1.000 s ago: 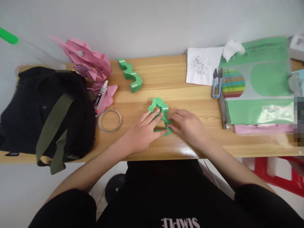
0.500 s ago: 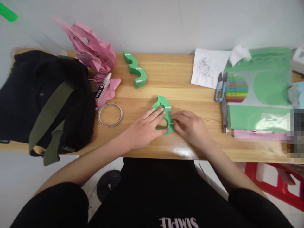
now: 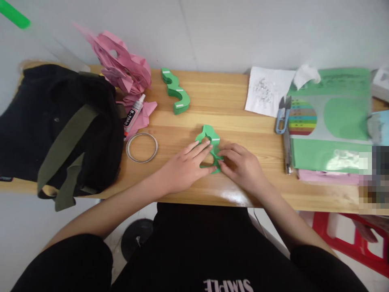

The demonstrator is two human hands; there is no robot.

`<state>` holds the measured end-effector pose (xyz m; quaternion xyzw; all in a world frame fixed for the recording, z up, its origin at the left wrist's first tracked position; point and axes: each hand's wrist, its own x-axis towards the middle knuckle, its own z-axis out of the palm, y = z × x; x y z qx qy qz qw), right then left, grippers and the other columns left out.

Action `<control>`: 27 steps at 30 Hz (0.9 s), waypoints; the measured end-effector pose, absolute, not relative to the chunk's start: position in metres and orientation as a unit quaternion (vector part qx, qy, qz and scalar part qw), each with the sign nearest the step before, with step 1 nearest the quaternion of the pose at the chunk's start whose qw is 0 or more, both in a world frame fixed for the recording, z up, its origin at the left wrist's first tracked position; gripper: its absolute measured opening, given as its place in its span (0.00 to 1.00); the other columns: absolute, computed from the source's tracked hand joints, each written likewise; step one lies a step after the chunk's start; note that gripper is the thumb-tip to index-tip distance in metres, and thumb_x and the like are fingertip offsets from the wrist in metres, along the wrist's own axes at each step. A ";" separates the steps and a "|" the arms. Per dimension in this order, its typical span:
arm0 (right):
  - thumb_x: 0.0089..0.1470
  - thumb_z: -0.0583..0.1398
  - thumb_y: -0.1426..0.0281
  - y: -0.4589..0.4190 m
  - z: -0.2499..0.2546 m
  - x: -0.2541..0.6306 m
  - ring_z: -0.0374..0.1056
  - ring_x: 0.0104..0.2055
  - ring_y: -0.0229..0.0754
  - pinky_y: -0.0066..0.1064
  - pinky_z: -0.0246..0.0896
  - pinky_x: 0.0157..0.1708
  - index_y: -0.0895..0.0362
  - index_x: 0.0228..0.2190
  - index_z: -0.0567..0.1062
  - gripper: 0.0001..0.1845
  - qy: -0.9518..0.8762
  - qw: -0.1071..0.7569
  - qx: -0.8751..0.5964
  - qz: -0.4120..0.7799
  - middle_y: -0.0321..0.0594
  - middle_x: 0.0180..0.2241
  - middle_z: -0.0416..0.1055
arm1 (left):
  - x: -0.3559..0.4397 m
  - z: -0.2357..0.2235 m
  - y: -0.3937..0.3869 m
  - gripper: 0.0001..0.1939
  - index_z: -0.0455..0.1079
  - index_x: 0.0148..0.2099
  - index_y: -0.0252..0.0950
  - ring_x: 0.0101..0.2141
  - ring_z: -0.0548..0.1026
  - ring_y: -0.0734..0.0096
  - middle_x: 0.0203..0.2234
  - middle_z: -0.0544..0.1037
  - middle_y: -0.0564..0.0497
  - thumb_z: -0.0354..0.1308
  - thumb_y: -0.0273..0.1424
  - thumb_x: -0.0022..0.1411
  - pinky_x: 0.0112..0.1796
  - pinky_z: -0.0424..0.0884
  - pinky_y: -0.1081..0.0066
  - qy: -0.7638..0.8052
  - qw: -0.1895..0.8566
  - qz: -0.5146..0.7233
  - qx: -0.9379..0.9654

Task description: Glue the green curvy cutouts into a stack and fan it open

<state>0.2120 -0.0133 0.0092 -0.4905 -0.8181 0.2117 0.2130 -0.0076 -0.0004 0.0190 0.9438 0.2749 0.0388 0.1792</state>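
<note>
A green paper cut-out (image 3: 209,138) with curved lobes and small white tabs lies on the wooden table (image 3: 231,109). My left hand (image 3: 185,168) rests on its left side, fingers stretched flat and pressing the paper down. My right hand (image 3: 243,166) has its fingertips pinched on the cut-out's lower right edge. The lower part of the cut-out is hidden under my fingers. A second, thicker stack of wavy green cut-outs (image 3: 175,90) lies farther back on the table, apart from both hands.
A black bag with olive straps (image 3: 57,129) fills the left end. Pink paper scraps (image 3: 124,77), a glue tube (image 3: 133,115) and a tape ring (image 3: 142,147) lie left of the hands. To the right are white paper (image 3: 267,91), blue snips (image 3: 282,115) and green sheets (image 3: 331,121). A red stool (image 3: 352,239) stands below.
Both hands stay on the green cut-out. My right fingertips have closed in slightly on its lower right edge. The view has shifted a little.
</note>
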 end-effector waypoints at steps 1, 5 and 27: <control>0.56 0.57 0.72 -0.013 0.009 0.213 0.71 0.40 0.45 0.36 0.68 0.38 0.57 0.35 0.75 0.07 -0.814 0.221 -0.489 0.224 0.46 0.38 0.73 | -0.008 0.019 0.000 0.19 0.67 0.58 0.45 0.66 0.48 0.56 0.66 0.55 0.47 0.49 0.25 0.68 0.62 0.50 0.54 0.274 0.180 0.039 0.944; 0.56 0.56 0.72 -0.013 0.008 0.212 0.71 0.39 0.44 0.36 0.67 0.39 0.57 0.35 0.75 0.07 -0.803 0.236 -0.492 0.239 0.45 0.37 0.73 | -0.007 0.021 0.000 0.20 0.67 0.58 0.46 0.66 0.49 0.56 0.65 0.57 0.46 0.49 0.24 0.68 0.62 0.51 0.53 0.273 0.180 0.035 0.944; 0.53 0.60 0.70 -0.001 0.002 0.213 0.61 0.26 0.35 0.29 0.61 0.26 0.56 0.34 0.76 0.05 -0.726 0.237 -0.506 0.401 0.38 0.31 0.65 | -0.008 0.017 0.000 0.18 0.68 0.57 0.45 0.66 0.48 0.55 0.65 0.57 0.46 0.49 0.25 0.68 0.62 0.51 0.52 0.276 0.198 0.034 0.940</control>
